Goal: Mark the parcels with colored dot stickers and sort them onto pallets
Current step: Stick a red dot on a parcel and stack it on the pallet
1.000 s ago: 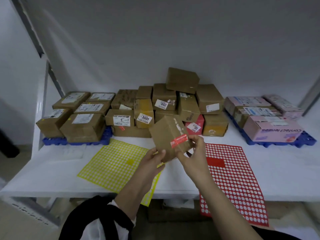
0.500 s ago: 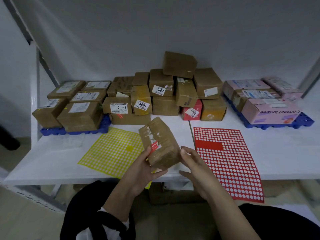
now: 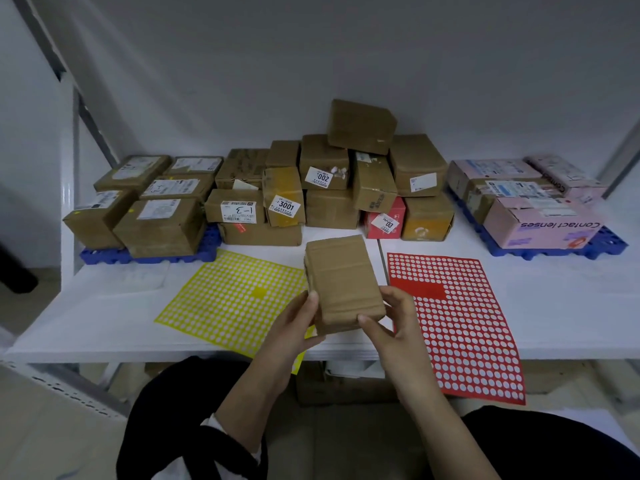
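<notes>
Holding a small brown taped parcel (image 3: 343, 278) in both hands, above the front edge of the white table (image 3: 571, 306), between the yellow sticker sheet (image 3: 228, 299) and the red sticker sheet (image 3: 460, 323). Plain broad face up, no label or dot in sight. Left hand (image 3: 294, 327): thumb curled onto the parcel's left edge, other fingers hidden underneath. Right hand (image 3: 394, 327): thumb pressed on the near corner, fingers wrapped round the right side. Both sheets flat on the table, near corners overhanging the front edge. Behind: pile of parcels (image 3: 332, 188) stacked at the back wall, tags 002, 3001, 03 readable. Far left: brown boxes packed on a blue pallet (image 3: 152, 258). Far right: pink and brown boxes on a second blue pallet (image 3: 561, 252), one printed "Contact lenses", upside down
</notes>
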